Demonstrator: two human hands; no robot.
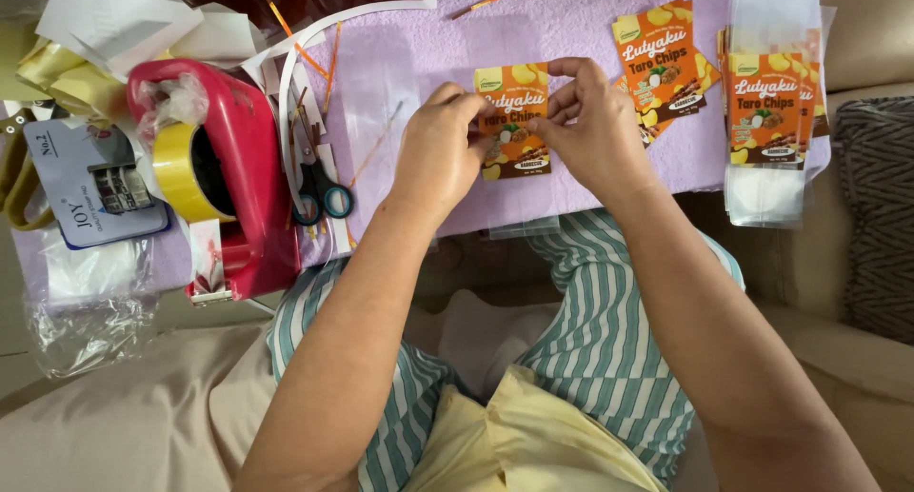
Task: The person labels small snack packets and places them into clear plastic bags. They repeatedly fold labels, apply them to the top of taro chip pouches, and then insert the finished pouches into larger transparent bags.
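Observation:
My left hand [440, 147] and my right hand [588, 123] together pinch an orange and yellow printed label card [512, 102] over the purple tablecloth [409, 54]. The left fingers grip its left edge, the right fingers hold its top and right edge. A clear plastic sleeve [519, 227] lies on the cloth under and around the card; whether the card is inside it I cannot tell.
A red tape dispenser [233, 159] with a yellow tape roll [176, 168] sits at the left, scissors [319, 187] beside it. More orange label cards [662, 68] and a stack of bagged labels [766, 111] lie at the right. A staples box [90, 183] and crumpled plastic [90, 311] are far left.

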